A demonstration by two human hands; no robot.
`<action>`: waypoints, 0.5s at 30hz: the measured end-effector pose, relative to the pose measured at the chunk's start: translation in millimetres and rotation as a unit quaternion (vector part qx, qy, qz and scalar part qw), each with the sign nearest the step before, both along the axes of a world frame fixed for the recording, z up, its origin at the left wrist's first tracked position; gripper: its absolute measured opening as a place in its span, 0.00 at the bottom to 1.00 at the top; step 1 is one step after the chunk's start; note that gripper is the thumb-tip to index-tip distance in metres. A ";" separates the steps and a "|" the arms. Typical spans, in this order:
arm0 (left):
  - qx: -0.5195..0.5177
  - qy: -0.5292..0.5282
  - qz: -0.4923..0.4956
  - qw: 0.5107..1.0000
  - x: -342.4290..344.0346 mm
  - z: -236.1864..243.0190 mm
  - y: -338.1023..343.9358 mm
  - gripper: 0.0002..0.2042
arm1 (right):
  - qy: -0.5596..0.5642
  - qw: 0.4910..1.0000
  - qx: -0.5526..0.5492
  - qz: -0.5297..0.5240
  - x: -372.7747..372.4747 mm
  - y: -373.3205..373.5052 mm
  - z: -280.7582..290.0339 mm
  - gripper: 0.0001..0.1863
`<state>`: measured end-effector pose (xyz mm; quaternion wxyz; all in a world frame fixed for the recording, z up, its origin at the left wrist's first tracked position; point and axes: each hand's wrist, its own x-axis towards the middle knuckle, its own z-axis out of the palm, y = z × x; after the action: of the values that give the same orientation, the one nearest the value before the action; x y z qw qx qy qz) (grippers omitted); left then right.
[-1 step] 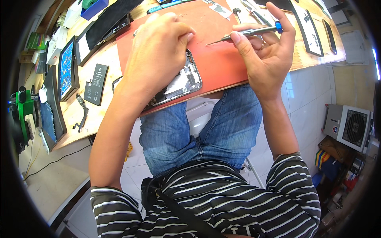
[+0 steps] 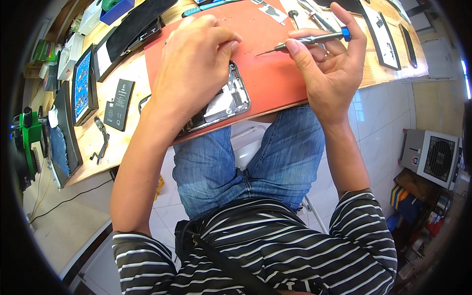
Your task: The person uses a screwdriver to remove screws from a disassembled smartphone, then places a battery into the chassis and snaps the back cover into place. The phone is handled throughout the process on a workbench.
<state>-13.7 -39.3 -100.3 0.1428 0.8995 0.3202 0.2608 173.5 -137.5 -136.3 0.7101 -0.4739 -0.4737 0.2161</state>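
Note:
My left hand (image 2: 191, 69) is curled over the red mat (image 2: 270, 83), thumb and fingers drawn together; whatever they hold is hidden. Beneath and right of it lies an opened phone housing (image 2: 228, 103) with silver and black internals, partly covered by my wrist. In my right hand (image 2: 329, 81) is a slim metal precision screwdriver (image 2: 319, 38) with a blue end cap, held between thumb and fingers, its bit pointing left over the mat, apart from the phone.
A black battery (image 2: 119, 105), flex cable (image 2: 102, 140), blue-filled parts tray (image 2: 84, 83) and black phone stack (image 2: 125, 37) lie left. Tools (image 2: 319, 17) and a framed white panel (image 2: 381, 42) sit at back right. A green microscope-like device (image 2: 27, 142) stands far left; the bench's front edge crosses above my legs.

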 end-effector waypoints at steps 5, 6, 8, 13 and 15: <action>0.047 -0.075 -0.054 0.995 -4.4 1.1 -10.2 0.11 | -0.006 1.000 0.020 0.000 -2.5 -2.9 10.8 0.44; 0.057 -0.073 -0.049 0.994 -3.8 0.4 -13.0 0.12 | -0.022 1.000 0.014 -0.002 -2.8 -3.7 13.5 0.45; 0.075 -0.078 -0.056 0.993 -4.0 0.3 -14.0 0.11 | 0.017 1.000 0.021 0.001 -4.3 -3.7 17.3 0.45; 0.075 -0.086 -0.070 0.991 -5.6 2.4 -14.3 0.08 | 0.033 0.998 0.051 0.004 -8.2 -2.4 23.3 0.47; 0.057 -0.096 -0.069 0.991 -6.5 4.3 -15.4 0.08 | 0.020 0.998 0.054 0.013 -8.6 -2.5 27.8 0.47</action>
<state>-20.2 -54.7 -96.0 0.1394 0.8969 0.2266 0.3532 164.9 -140.0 -108.5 0.7409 -0.4244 -0.4766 0.2095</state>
